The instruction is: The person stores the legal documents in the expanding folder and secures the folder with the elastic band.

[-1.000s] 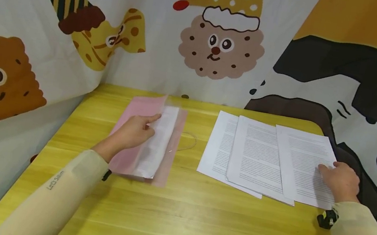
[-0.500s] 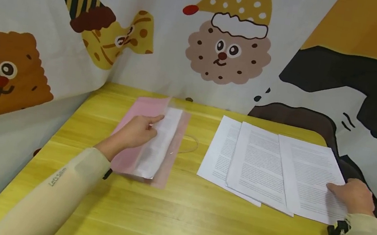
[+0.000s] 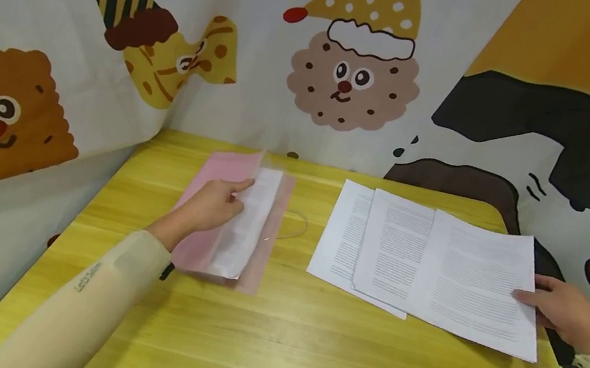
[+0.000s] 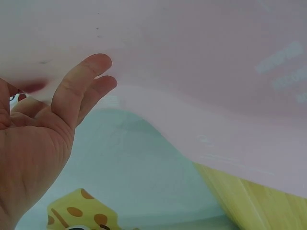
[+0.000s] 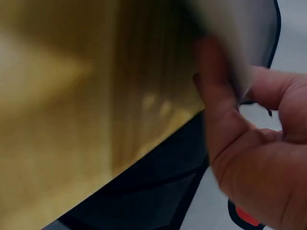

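On the left of the table, a translucent pink folder [image 3: 225, 167] lies with its cover partly raised over white papers [image 3: 251, 225] inside. My left hand [image 3: 208, 206] holds the cover's edge, index finger stretched across the papers; in the left wrist view, several fingers [image 4: 79, 91] show against the pink plastic. Three printed sheets overlap on the right. My right hand [image 3: 568, 311] pinches the right edge of the rightmost printed sheet [image 3: 477, 281], thumb on top and fingers beneath. That edge is raised off the table, and the right wrist view shows the fingers [image 5: 220, 96] around it.
The other printed sheets [image 3: 397, 244] lie fanned on the yellow wooden table [image 3: 271, 346]. A thin elastic loop [image 3: 300, 226] sticks out of the folder's right side. Behind the table hangs a curtain [image 3: 254, 76] with cartoon prints, close to the back edge.
My right hand has moved right and grasped the rightmost sheet by its edge, lifting it and shifting it slightly over its neighbour. The left hand has stayed on the folder. The head view tilted slightly.
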Demonstrator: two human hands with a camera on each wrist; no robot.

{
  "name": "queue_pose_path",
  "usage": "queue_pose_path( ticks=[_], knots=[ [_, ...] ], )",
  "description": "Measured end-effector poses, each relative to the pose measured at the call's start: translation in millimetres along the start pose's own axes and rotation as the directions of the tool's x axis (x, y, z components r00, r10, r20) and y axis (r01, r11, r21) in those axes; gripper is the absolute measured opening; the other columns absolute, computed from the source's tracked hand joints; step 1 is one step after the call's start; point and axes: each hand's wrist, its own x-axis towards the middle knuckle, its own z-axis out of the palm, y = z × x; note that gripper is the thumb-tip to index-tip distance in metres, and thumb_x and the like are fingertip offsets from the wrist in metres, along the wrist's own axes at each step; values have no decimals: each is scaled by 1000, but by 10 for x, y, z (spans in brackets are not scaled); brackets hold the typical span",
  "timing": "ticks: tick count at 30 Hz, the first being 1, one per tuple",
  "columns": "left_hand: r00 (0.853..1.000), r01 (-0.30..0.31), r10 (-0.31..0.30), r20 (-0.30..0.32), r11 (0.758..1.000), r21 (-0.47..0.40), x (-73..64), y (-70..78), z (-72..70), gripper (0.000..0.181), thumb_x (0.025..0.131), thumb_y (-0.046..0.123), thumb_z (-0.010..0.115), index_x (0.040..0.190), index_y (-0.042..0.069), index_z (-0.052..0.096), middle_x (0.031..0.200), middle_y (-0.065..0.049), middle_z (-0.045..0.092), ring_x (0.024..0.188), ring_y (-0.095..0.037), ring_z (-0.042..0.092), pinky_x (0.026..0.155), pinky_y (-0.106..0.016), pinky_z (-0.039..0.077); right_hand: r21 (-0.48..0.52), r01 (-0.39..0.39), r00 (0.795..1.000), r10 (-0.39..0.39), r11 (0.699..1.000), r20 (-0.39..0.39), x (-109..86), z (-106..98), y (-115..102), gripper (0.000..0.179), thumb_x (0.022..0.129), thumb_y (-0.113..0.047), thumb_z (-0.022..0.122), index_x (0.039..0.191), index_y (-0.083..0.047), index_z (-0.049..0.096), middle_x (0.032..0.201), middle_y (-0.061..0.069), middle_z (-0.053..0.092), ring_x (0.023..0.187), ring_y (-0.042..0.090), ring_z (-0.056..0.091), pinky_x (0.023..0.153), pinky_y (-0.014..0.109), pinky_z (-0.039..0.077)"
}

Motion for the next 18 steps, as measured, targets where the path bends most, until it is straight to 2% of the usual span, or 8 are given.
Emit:
queue_pose_path(
  ticks=[3, 5, 7, 10, 12, 14, 16, 18],
  knots=[
    [1000, -8, 8, 0, 1000, 4, 12, 2, -13, 66, 100, 12, 51, 165, 15, 41, 57, 9, 25, 52, -10, 26, 49, -24, 29, 146, 81, 992, -94, 986, 80, -71, 155, 11, 115, 106, -29, 68, 159, 0, -30, 153, 54, 28, 92, 23, 72, 78, 37, 65],
    [1000, -10, 10, 3, 1000, 2, 16, 2, -19, 66, 100, 12, 51, 165, 14, 41, 57, 9, 24, 52, -10, 26, 49, -24, 28, 208, 103, 984, -130, 973, 121, -98, 269, 1, 112, 107, -28, 66, 160, -8, -31, 153, 51, 34, 94, 21, 74, 81, 37, 66],
    [1000, -4, 4, 9, 1000, -4, 13, 3, -21, 66, 100, 12, 51, 165, 14, 41, 57, 10, 23, 52, -10, 25, 48, -24, 28, 227, 103, 982, -135, 969, 133, -98, 372, -9, 100, 109, -32, 63, 167, -6, -14, 147, 41, 52, 95, 19, 75, 83, 36, 66],
    [1000, 3, -3, 16, 1000, -4, 11, -13, -9, 66, 100, 12, 51, 165, 15, 41, 57, 10, 23, 52, -10, 25, 48, -23, 28, 137, 76, 991, -89, 988, 97, -76, 443, -22, 85, 109, -42, 60, 167, 3, 17, 136, 32, 64, 94, 19, 73, 79, 33, 64],
    [1000, 6, -6, 17, 1000, -5, 8, -19, 0, 66, 100, 13, 51, 166, 16, 41, 57, 10, 23, 51, -10, 25, 48, -23, 28, 55, 60, 997, -63, 997, 44, -57, 454, -27, 83, 108, -45, 61, 163, 7, 28, 136, 36, 63, 92, 20, 72, 75, 32, 62],
    [1000, 6, -5, 14, 1000, -6, 0, -22, 5, 66, 101, 13, 51, 166, 17, 41, 57, 10, 24, 51, -10, 25, 48, -23, 28, 5, 54, 999, -54, 999, -3, -51, 440, -37, 81, 107, -44, 63, 161, 8, 33, 141, 42, 56, 90, 22, 70, 72, 32, 61],
    [1000, 4, -4, 12, 1000, -8, -7, -9, 2, 66, 101, 13, 51, 166, 18, 41, 56, 9, 25, 51, -10, 25, 48, -23, 28, -3, 59, 997, -59, 998, -44, -63, 423, -50, 79, 106, -43, 65, 160, 7, 36, 145, 44, 51, 89, 22, 70, 71, 32, 61],
    [1000, 2, -2, 14, 1000, -7, -10, 5, -4, 66, 100, 13, 50, 166, 18, 41, 56, 9, 25, 51, -10, 25, 47, -23, 28, 40, 83, 994, -80, 996, -75, -86, 402, -69, 77, 107, -43, 64, 161, 6, 38, 146, 42, 52, 89, 19, 70, 72, 31, 62]
  ],
)
